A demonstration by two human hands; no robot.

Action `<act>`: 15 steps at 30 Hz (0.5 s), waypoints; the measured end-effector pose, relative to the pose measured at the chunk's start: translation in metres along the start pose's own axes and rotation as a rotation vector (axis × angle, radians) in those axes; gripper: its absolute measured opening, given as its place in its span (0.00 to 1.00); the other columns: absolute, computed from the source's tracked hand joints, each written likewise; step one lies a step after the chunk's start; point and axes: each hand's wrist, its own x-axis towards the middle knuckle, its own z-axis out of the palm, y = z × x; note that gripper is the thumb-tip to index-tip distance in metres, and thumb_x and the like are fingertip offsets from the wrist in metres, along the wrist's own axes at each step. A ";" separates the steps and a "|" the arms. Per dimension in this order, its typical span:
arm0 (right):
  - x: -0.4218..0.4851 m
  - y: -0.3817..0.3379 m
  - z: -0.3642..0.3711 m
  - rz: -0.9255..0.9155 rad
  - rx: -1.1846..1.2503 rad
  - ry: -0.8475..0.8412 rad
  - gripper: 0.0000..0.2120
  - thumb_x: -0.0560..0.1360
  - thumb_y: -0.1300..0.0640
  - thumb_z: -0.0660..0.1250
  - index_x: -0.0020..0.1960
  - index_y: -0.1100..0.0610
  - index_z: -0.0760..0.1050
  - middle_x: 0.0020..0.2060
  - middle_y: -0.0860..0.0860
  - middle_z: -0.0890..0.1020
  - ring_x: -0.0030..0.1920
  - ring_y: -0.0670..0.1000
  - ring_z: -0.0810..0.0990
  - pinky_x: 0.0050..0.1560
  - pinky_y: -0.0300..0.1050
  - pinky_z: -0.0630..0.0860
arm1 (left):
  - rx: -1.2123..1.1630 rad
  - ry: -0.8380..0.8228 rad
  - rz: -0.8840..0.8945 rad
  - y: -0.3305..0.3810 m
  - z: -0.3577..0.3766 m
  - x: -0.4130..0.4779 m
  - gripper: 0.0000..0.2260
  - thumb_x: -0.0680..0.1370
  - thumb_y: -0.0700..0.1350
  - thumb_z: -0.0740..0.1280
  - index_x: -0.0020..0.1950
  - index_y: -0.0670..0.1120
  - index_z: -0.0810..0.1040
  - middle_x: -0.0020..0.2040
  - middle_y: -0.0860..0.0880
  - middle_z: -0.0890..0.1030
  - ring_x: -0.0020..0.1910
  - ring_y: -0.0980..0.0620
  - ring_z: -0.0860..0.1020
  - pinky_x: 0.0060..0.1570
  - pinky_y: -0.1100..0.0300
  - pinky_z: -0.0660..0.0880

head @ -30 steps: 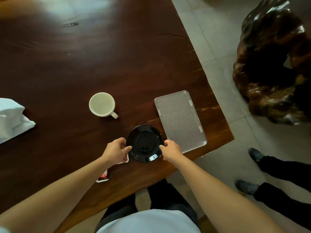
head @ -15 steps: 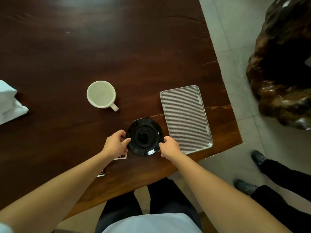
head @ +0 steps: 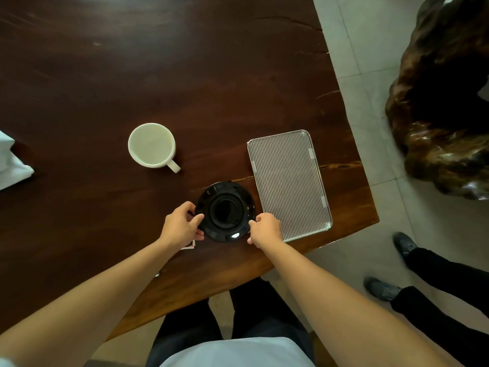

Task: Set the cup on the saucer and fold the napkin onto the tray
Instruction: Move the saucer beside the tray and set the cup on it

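Both hands are on the black saucer (head: 226, 210) at lower centre of the frame. The left hand (head: 182, 226) curls its fingers round the left rim with the thumb on top, and the right hand (head: 266, 229) pinches the right rim. Whether the saucer rests on the dark wooden counter (head: 132, 62) or is lifted just clear of it cannot be told. It looks glossy, stiff and brittle, so it is probably slick under the fingers and likely to chip if knocked. Two opposite points on the rim, as now, seem the safest hold. The cream cup (head: 152, 144) stands upright and apart, up and to the left of the saucer, with its handle pointing toward lower right. It appears to be a light ceramic piece, best taken by that handle or round the body and lowered into the saucer's centre ring. The ribbed tray (head: 289, 184) lies just beside the saucer on the right, near the counter's corner. The white napkin (head: 12, 165) lies crumpled at the far left edge, partly cut off and well apart from the tray. It is soft and limp and will probably need lifting by its corners. A small printed card (head: 189, 245) peeks out under the left hand.
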 end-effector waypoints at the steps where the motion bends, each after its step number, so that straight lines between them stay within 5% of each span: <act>1: -0.002 -0.001 0.000 0.021 0.014 0.010 0.13 0.81 0.61 0.64 0.61 0.67 0.77 0.50 0.63 0.85 0.46 0.59 0.86 0.29 0.39 0.80 | -0.009 0.003 0.001 0.000 0.001 0.000 0.02 0.81 0.43 0.68 0.52 0.46 0.76 0.45 0.41 0.83 0.31 0.50 0.86 0.28 0.64 0.80; 4: -0.004 -0.001 0.004 0.053 0.003 0.081 0.14 0.83 0.57 0.62 0.66 0.62 0.74 0.51 0.61 0.85 0.31 0.48 0.81 0.15 0.30 0.65 | -0.017 0.017 0.007 0.000 0.004 0.001 0.02 0.82 0.43 0.67 0.52 0.46 0.75 0.45 0.42 0.82 0.32 0.50 0.86 0.29 0.63 0.81; 15: -0.006 0.001 0.005 0.064 -0.010 0.117 0.16 0.84 0.55 0.61 0.69 0.61 0.72 0.48 0.56 0.82 0.30 0.46 0.83 0.22 0.34 0.74 | -0.038 0.039 -0.012 -0.002 0.010 0.004 0.03 0.81 0.44 0.68 0.50 0.49 0.75 0.46 0.42 0.83 0.32 0.50 0.86 0.30 0.61 0.82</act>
